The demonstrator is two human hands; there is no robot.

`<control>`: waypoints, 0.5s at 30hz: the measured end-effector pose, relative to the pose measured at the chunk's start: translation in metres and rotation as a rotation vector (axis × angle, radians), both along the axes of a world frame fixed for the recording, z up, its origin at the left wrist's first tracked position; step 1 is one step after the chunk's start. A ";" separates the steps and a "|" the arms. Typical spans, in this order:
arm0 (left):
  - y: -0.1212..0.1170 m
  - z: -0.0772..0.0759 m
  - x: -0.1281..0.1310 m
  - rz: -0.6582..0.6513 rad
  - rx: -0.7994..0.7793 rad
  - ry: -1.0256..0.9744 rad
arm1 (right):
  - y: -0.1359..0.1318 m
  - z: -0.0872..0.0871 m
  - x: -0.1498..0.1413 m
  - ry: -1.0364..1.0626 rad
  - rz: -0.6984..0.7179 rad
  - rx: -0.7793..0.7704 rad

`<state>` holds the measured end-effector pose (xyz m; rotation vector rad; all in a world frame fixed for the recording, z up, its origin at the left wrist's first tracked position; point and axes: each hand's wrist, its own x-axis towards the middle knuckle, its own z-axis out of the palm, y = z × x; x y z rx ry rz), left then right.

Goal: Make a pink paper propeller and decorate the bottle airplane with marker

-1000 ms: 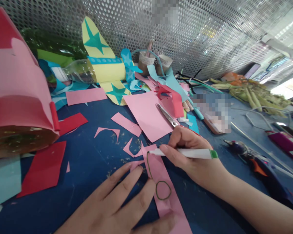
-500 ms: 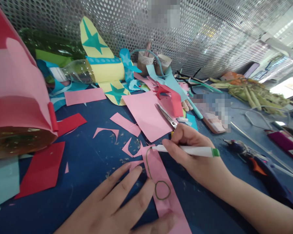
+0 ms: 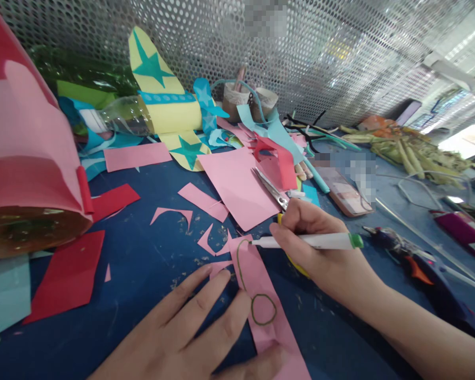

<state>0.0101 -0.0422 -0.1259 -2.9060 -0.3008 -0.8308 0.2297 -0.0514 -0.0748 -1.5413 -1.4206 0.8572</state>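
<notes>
A long pink paper strip [image 3: 267, 295] lies on the blue table [image 3: 150, 264]. It bears a green drawn loop and a small circle. My left hand [image 3: 190, 332] lies flat with fingers spread, pressing the strip's left side and near end. My right hand [image 3: 320, 248] is closed on a white marker with a green end [image 3: 312, 241]. The marker's tip touches the strip near its far end, at the top of the green loop.
Scissors [image 3: 271, 188] rest on a pink sheet [image 3: 237, 184] behind my right hand. Pink and red scraps litter the table. A large pink and red roll [image 3: 27, 153] stands at the left. A yellow paper plane with teal stars [image 3: 170, 113] sits at the back. A glue gun [image 3: 415, 264] lies at the right.
The marker tip has moved up and then right along the strip's far end, lengthening the green line into a curve. My left hand has stayed in place.
</notes>
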 end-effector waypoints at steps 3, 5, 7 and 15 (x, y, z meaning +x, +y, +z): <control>0.000 0.000 -0.001 -0.003 0.007 -0.003 | 0.001 0.001 0.001 0.001 -0.003 0.005; -0.001 -0.001 0.000 -0.003 0.000 -0.004 | 0.000 0.001 0.002 -0.003 -0.004 0.003; -0.001 -0.001 0.001 0.003 -0.003 -0.014 | 0.000 0.001 0.002 -0.012 -0.006 0.003; -0.001 -0.002 0.000 0.000 -0.006 -0.005 | -0.001 0.002 0.004 -0.020 0.001 -0.013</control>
